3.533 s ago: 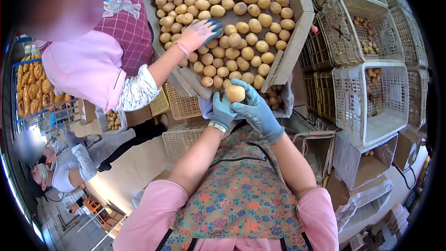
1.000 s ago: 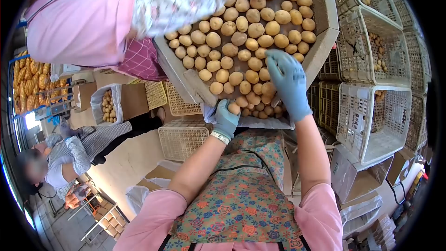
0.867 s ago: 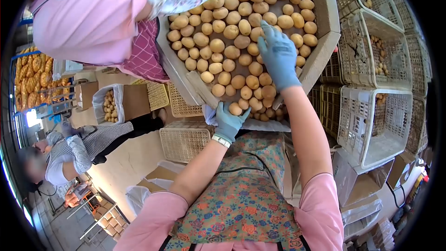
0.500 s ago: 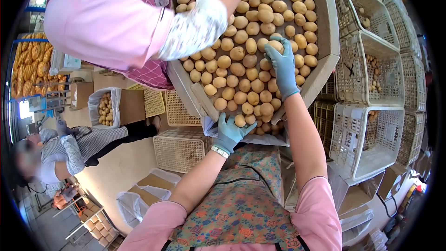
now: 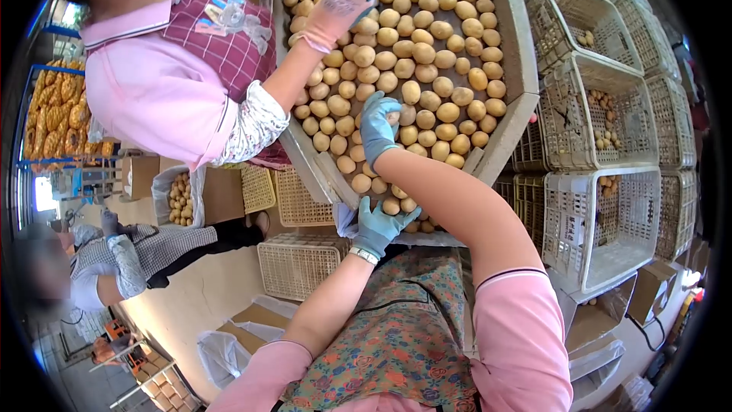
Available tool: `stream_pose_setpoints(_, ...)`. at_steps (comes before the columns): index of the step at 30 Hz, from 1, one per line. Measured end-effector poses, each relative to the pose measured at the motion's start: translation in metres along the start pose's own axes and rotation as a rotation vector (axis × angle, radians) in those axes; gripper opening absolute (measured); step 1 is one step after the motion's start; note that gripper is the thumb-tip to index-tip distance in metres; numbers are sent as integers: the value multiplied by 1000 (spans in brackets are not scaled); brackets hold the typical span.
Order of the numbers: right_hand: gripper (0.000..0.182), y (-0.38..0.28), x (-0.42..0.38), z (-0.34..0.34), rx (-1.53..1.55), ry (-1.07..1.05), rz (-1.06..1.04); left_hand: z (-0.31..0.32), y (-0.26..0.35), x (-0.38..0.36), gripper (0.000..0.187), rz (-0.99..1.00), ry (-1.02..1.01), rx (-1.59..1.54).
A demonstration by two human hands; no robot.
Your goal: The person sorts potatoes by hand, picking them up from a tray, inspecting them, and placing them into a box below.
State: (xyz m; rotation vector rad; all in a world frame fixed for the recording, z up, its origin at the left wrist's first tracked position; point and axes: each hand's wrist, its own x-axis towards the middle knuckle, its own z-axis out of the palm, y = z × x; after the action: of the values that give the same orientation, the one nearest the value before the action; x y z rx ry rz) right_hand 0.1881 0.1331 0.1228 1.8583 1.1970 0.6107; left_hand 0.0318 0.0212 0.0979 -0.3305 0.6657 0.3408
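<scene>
A grey sorting table with raised sides holds many round yellow-brown potatoes. My right hand, in a light blue glove, reaches across the pile with its fingers curled round a potato, only partly visible. At the narrow front opening is my left hand, gloved alike. Its fingers and thumb are spread apart, with a potato lying just beyond the palm. More potatoes sit at the opening, partly hidden behind the left hand and my right forearm.
A co-worker's gloved hand is over the potatoes at the far left. Stacked plastic crates stand along the right. Another person is on the left, near a lined box of potatoes. Crates sit below the table's left side.
My right hand has swept left across the pile, from the right side to the middle-left. My left hand stays at the opening. The co-worker has leaned back, showing both gloved hands.
</scene>
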Motion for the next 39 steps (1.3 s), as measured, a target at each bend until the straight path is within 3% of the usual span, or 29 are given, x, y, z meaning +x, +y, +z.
stream_pose_setpoints(2, 63, 6, 4, 4, 104, -6, -70, 13, -6, -2, 73, 56, 183, 30)
stream_pose_setpoints(3, 44, 16, 2, 10, 260, 56, -46, 2, -1, 2, 74, 20, 105, 31)
stream_pose_setpoints(4, 44, 18, 5, 17, 256, 55, -38, -9, 2, 9, 74, 15, 98, 36)
stream_pose_setpoints(6, 29, 17, 15, 33, 884, 13, 21, -18, 5, 11, 76, 1, 6, 31)
stream_pose_setpoints(7, 15, 25, 15, 45, 999, 40, -29, -18, 5, 8, 77, 0, 26, 27)
stream_pose_setpoints(8, 27, 55, -2, 46, 1089, 123, -125, -18, 6, 7, 77, -4, 26, 31)
stream_pose_setpoints(10, 40, 92, -52, 48, 1624, 300, 17, -15, 5, 8, 77, 41, 92, 88)
stream_pose_setpoints(11, 40, 92, -73, 48, 1616, 295, 17, -12, 5, 7, 75, 13, 77, 54)
stream_pose_setpoints(13, 49, 86, -118, 47, 2754, -131, 417, -3, 2, 3, 74, 22, 48, 107)
stream_pose_setpoints(14, 53, 63, -147, 53, 3102, 43, 267, 0, 2, 2, 73, 40, 21, 168)
stream_pose_setpoints(16, 55, 46, -186, 58, 3735, -543, 521, -4, 4, 5, 73, 25, 51, 163)
stream_pose_setpoints(18, 59, 50, -209, 48, 3860, -530, 446, -11, 9, 12, 77, 50, 135, 121)
stream_pose_setpoints(19, 62, 56, -219, 41, 3984, -500, 352, -42, 23, 28, 78, -17, 40, 37)
stream_pose_setpoints(20, 62, 69, -227, 30, 3989, -477, 362, -35, 22, 22, 78, -25, 41, 47)
stream_pose_setpoints(22, 66, 99, -243, 5, 3950, -316, 211, -11, 12, 9, 87, -89, 63, 217)
stream_pose_setpoints(23, 71, 88, -252, 0, 3685, -111, 261, -10, 10, 10, 90, -60, 67, 245)
stream_pose_setpoints(24, 69, 92, -255, 1, 3766, -317, 278, -15, 9, 11, 89, -41, 26, 242)
stream_pose_setpoints(26, 65, 80, -261, 7, 3824, -400, 74, -17, 14, 9, 91, -98, 129, 394)
stream_pose_setpoints(28, 66, 74, -271, 3, 3744, -328, 64, -15, 16, 10, 93, -120, 116, 427)
stream_pose_setpoints(30, 71, 88, -277, -5, 3968, -530, 71, -51, 34, 22, 95, -144, 103, 464)
stream_pose_setpoints(31, 66, 87, -284, -12, 3952, -350, 241, -96, 56, 50, 96, -14, -146, 1103)
stream_pose_setpoints(32, 66, 88, -288, -12, 3950, -337, 265, -124, 64, 62, 98, 133, -419, 1724)
stream_pose_setpoints(33, 66, 89, -292, -11, 3844, -369, 203, -103, 50, 48, 98, 118, -424, 1725)
stream_pose_setpoints(34, 66, 91, -294, -9, 3733, -389, 140, -75, 40, 39, 98, 15, -250, 1209)
stream_pose_setpoints(35, 62, 99, -299, -15, 3720, -413, 303, -34, 25, 25, 100, -80, -74, 690)
stream_pose_setpoints(36, 62, 99, -307, -14, 3719, -407, 319, -14, 16, 17, 101, -163, 105, 168)
stream_pose_setpoints(37, 57, 100, -317, -9, 3864, -495, 275, -17, 20, 20, 101, -157, 103, 140)
stream_pose_setpoints(38, 54, 101, -324, -6, 4006, -589, 226, -17, 18, 20, 87, -92, 36, 161)
stream_pose_setpoints(39, 62, 108, -329, -9, 3982, -632, 379, -3, 8, 12, 79, -39, 41, 203)
